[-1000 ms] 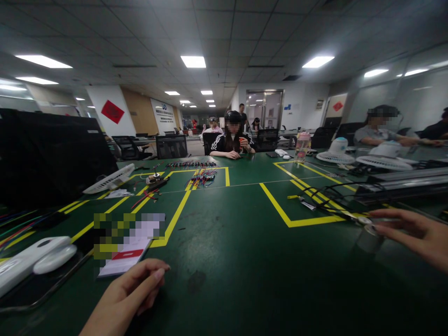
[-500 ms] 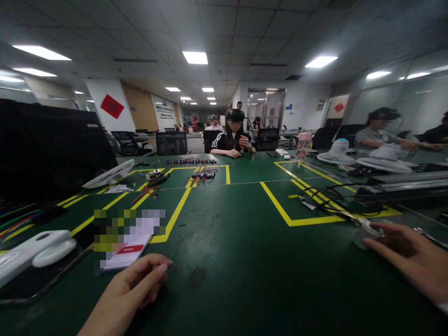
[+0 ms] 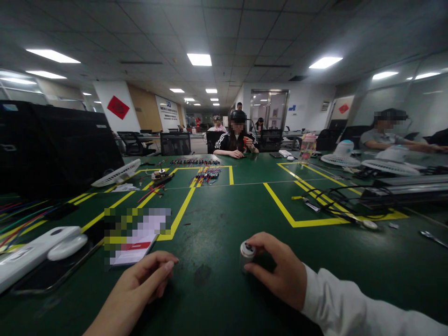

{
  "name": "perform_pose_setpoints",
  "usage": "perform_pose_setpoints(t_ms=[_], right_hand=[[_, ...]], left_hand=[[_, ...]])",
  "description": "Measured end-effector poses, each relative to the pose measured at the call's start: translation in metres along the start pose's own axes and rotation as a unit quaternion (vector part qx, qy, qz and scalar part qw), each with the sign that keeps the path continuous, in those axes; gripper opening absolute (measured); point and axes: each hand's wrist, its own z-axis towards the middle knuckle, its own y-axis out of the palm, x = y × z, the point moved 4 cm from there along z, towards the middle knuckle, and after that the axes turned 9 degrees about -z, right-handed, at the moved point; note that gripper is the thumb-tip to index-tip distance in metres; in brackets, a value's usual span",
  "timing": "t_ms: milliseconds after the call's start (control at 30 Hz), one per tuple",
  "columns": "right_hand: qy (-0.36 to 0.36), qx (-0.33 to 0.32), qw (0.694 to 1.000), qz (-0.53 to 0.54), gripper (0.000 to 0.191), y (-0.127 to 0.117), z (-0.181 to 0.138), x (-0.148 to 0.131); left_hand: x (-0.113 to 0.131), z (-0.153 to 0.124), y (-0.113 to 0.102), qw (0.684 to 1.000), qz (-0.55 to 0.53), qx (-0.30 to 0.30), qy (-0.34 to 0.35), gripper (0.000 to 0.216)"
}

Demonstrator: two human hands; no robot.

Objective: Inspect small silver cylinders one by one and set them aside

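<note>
My right hand grips a small clear jar with a white lid between thumb and fingers. The jar is upright, close to the green tabletop; whether its base touches is unclear. Some dark marking shows on top of the lid. My left hand rests low at the left with curled fingers and the thumb against them, and no object shows in it. Just beyond that hand lies a partly blurred white and purple box or booklet with a red patch.
Left are a white power strip, a phone and a black monitor. Wired parts lie further back. To the right are black cables, metal rails and a wrench. A person sits opposite.
My right hand has brought the jar from the far right to the middle of the table. The left hand keeps its pose. The view has shifted slightly.
</note>
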Motion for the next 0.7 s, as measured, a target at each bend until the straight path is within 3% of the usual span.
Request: perform_pose_setpoints(t_ms=[100, 200, 333, 500, 600, 700], right_hand=[[0.034, -0.023, 0.999, 0.008, 0.04, 0.0, 0.003, 0.0], [0.07, -0.035, 0.996, 0.037, 0.054, -0.001, 0.006, 0.002], [0.085, -0.061, 0.993, 0.051, 0.032, 0.002, 0.01, 0.003], [0.058, -0.051, 0.996, 0.051, 0.031, 0.005, 0.008, 0.006], [0.061, -0.057, 0.995, 0.049, 0.03, 0.004, 0.007, 0.005], [0.072, -0.066, 0.994, 0.049, 0.029, 0.001, 0.007, 0.003]], left_hand=[[0.007, 0.003, 0.006, 1.0, 0.023, -0.006, 0.005, 0.026], [0.022, 0.008, 0.027, 0.998, 0.052, -0.018, 0.032, 0.021], [0.05, 0.011, 0.077, 0.988, 0.092, -0.066, 0.107, 0.019], [0.086, 0.009, 0.128, 0.947, 0.161, -0.095, 0.26, 0.011], [0.097, 0.011, 0.133, 0.936, 0.166, -0.093, 0.297, 0.01], [0.098, 0.017, 0.12, 0.946, 0.144, -0.057, 0.285, 0.013]])
